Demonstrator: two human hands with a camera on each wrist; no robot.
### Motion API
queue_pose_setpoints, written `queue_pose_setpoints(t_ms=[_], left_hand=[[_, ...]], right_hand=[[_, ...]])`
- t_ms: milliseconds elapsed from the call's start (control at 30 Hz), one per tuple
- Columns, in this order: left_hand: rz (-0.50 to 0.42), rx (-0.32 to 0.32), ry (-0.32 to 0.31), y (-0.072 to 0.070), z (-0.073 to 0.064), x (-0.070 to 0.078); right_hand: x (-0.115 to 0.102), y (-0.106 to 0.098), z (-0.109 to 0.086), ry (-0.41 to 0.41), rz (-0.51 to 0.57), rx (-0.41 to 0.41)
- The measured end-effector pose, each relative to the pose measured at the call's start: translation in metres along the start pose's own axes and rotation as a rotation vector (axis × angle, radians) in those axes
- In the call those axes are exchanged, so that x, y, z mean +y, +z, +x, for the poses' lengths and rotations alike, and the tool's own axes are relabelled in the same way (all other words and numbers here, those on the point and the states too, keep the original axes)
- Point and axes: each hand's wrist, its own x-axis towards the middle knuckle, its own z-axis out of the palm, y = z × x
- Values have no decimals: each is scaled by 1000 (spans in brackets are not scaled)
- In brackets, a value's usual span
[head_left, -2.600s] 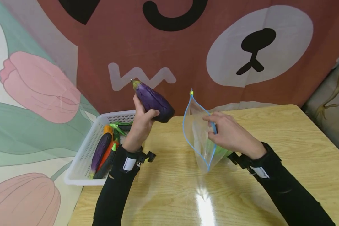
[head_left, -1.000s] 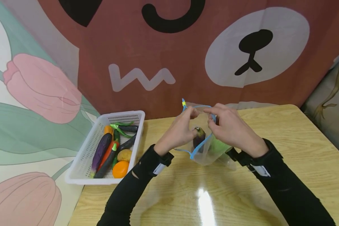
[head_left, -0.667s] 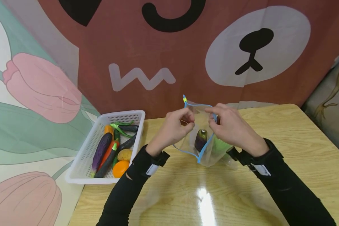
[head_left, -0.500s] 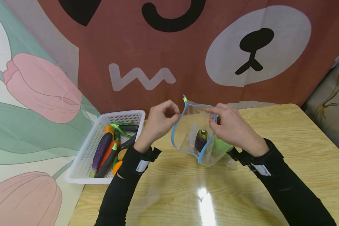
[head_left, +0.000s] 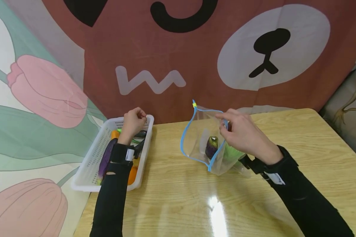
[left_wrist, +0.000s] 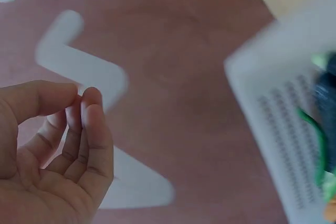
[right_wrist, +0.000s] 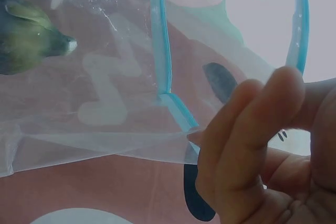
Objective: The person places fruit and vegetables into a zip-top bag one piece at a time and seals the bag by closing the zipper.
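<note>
My right hand (head_left: 241,131) pinches the far-right part of the blue-edged rim of a clear zip bag (head_left: 182,138), which stands with its mouth spread. Inside lie a dark purple eggplant (head_left: 211,149), stem end up, and something pale green (head_left: 232,154), its kind unclear through the plastic. The right wrist view shows the blue zip strip (right_wrist: 160,35) beside the curled fingers. Over the back of a white basket (head_left: 148,148) hovers my left hand (head_left: 133,123); its fingers curve loosely toward the thumb with nothing between them, as the left wrist view (left_wrist: 58,150) confirms.
In the basket lie a long purple eggplant (head_left: 106,158), an orange fruit (head_left: 132,175), and several other vegetables partly hidden by my left arm. A yellow slider (head_left: 194,104) sits at the bag's far corner. Printed cloth (head_left: 166,108) hangs behind the wooden table (head_left: 172,204).
The eggplant went from my left hand into the bag. That hand then let go of the bag's rim and moved left over the basket. My right hand has kept its grip.
</note>
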Motion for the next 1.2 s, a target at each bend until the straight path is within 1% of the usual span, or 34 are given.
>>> queue_pose_setpoints(t_ms=[133, 200, 267, 333, 400, 467, 533, 600, 667, 700, 767, 800, 900, 967, 1067, 1133, 1200], left_hand=[[10, -11, -54, 2, 7, -22], [19, -38, -80, 1, 10, -30], [58, -90, -107, 0, 12, -37], [121, -184, -126, -1, 14, -42], [172, -314, -152, -1, 16, -46], [199, -465, -170, 1, 18, -50], [223, -589, -196, 5, 19, -54], [242, -680, -219, 9, 20, -58], [271, -739, -234, 13, 21, -62], [278, -759, -248, 16, 21, -64], [254, -797, -286, 20, 22, -69], [253, -813, -291, 23, 22, -72], [285, -844, -309, 29, 21, -79], [329, -865, -300, 31, 19, -83], [377, -864, -306, 35, 13, -88], [385, -854, -306, 38, 8, -90], [380, -832, -326, 41, 5, -95]], right_hand=[[0, 0, 0, 5, 3, -12], [1, -1, 0, 10, 2, -12], [1, -1, -1, 17, 4, -16], [1, -2, -2, 27, 4, -15], [2, -3, -3, 39, 6, -14], [2, -3, -3, 47, 5, -13], [2, -3, -3, 46, 1, -11], [2, -3, -2, 44, -3, -14], [2, -3, -2, 38, -5, -15], [2, -4, -2, 36, -5, -17], [2, -4, -2, 34, -3, -23], [2, -4, -2, 32, -3, -24], [3, -3, -2, 23, -4, -25], [4, -2, -2, 14, -5, -19], [5, 1, -1, 4, -6, -13], [6, 2, -1, -5, -10, -7], [7, 4, -1, -9, -13, -7]])
